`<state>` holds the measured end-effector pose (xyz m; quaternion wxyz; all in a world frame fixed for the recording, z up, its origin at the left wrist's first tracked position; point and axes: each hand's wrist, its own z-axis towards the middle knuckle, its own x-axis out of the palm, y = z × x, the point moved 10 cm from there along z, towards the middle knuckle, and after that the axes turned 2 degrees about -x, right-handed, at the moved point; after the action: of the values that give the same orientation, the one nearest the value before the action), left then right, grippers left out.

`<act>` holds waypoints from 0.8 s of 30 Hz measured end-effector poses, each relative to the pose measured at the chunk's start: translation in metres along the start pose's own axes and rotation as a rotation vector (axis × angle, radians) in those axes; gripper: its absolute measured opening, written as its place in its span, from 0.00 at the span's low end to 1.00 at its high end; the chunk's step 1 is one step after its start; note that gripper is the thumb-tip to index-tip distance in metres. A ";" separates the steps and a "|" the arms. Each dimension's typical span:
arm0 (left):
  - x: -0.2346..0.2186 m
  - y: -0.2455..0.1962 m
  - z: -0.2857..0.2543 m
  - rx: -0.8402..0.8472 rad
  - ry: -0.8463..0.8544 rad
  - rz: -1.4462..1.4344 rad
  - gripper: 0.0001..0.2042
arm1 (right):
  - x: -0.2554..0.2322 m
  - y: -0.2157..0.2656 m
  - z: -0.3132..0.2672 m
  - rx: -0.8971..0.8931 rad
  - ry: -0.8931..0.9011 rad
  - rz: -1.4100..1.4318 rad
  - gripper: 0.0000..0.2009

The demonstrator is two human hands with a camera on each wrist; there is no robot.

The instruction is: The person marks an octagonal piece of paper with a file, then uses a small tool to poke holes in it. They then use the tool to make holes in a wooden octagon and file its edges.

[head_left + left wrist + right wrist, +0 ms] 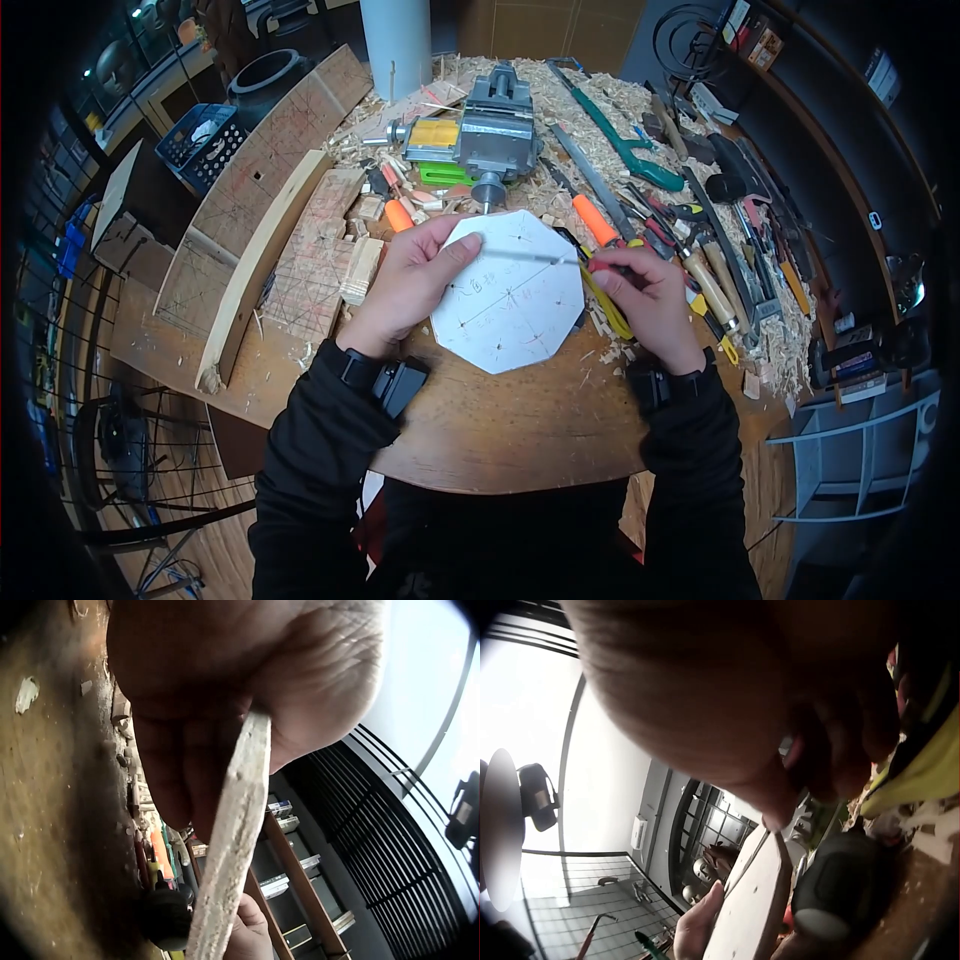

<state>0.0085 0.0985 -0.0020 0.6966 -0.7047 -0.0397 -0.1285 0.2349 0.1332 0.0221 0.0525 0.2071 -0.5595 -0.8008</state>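
A white octagonal board (508, 320) with pencil lines and small dark marks is gripped at its upper left edge by my left hand (415, 280), thumb on the face. My right hand (650, 300), at the board's right side, has its fingers curled round a thin tool with a red part (597, 267); its blurred grey shaft (525, 257) lies across the upper face. In the left wrist view the board's rough edge (236, 825) runs out from under the left palm (300, 675). The right wrist view shows the board (754, 900) beside the right hand's (705, 712) fingertip.
A metal vise (497, 135) stands behind the board among wood shavings. Files, chisels and a green-handled saw (650, 172) lie at the right. Long wooden pieces (265, 260) are at the left. A black round-ended object (836, 889) sits below the right hand in the right wrist view.
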 end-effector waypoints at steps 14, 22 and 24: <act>0.006 -0.001 -0.001 -0.023 0.031 0.069 0.16 | 0.002 -0.007 -0.001 0.052 0.047 0.005 0.08; 0.004 0.000 -0.001 -0.022 0.041 0.054 0.16 | 0.005 -0.010 -0.002 0.060 0.086 -0.013 0.09; 0.005 0.001 0.000 -0.020 0.046 0.055 0.16 | -0.002 -0.008 0.001 0.023 0.019 -0.021 0.09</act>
<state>0.0132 0.0975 -0.0021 0.6935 -0.7093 -0.0031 -0.1259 0.2373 0.1372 0.0157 0.0470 0.2210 -0.5658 -0.7930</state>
